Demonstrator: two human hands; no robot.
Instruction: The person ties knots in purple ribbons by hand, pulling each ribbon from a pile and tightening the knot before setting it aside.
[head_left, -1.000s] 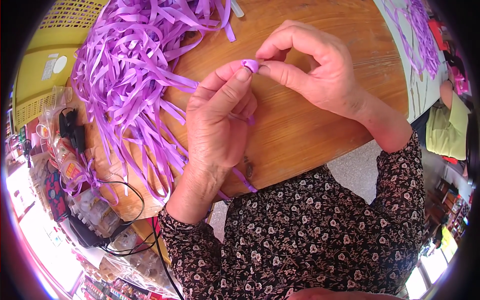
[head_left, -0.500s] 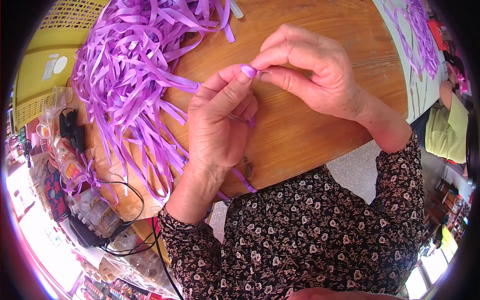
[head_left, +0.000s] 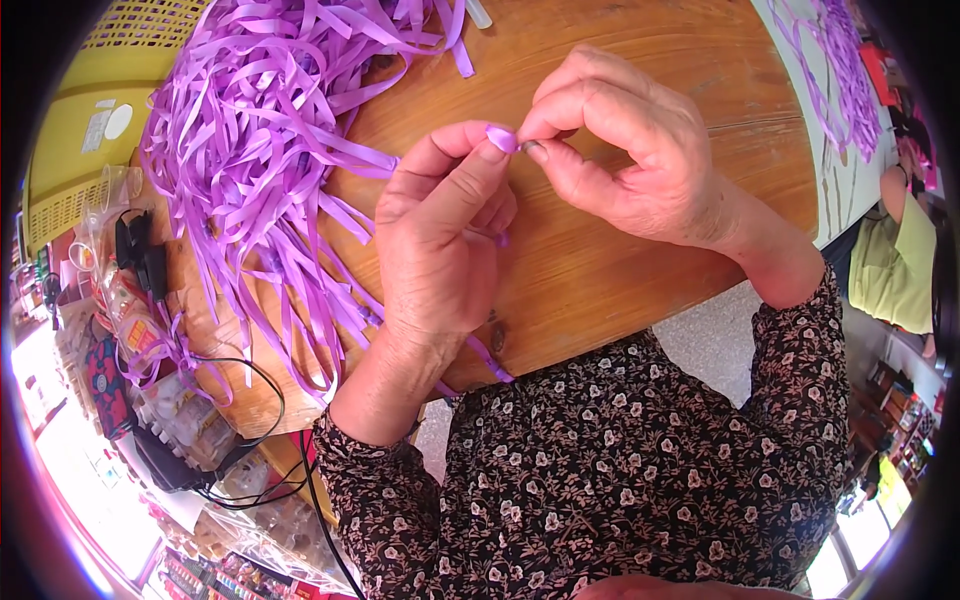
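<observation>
Between the thumb and forefinger of my left hand (head_left: 440,230) is pinched a folded end of purple ribbon (head_left: 500,138). The other fingers of that hand curl inward, and a bit of ribbon shows below them. My right hand (head_left: 630,150) is close beside it, thumb and forefinger pinched together right at the ribbon's fold. What those fingertips hold is too small to make out. To the left lies a big tangled heap of purple ribbons (head_left: 260,130), with strands trailing toward my left wrist and the table's near edge.
The wooden table (head_left: 600,290) lies under my hands. A yellow perforated crate (head_left: 75,165) stands at the far left, near a black clip-like object (head_left: 140,255) and cables (head_left: 280,400). At the right, more purple ribbon (head_left: 845,85) rests on a white surface, near another person's yellow-green clothing (head_left: 895,270).
My right hand has shifted slightly right, its fingertips drawing a little away from the fold. The left hand keeps its pinch almost in place.
</observation>
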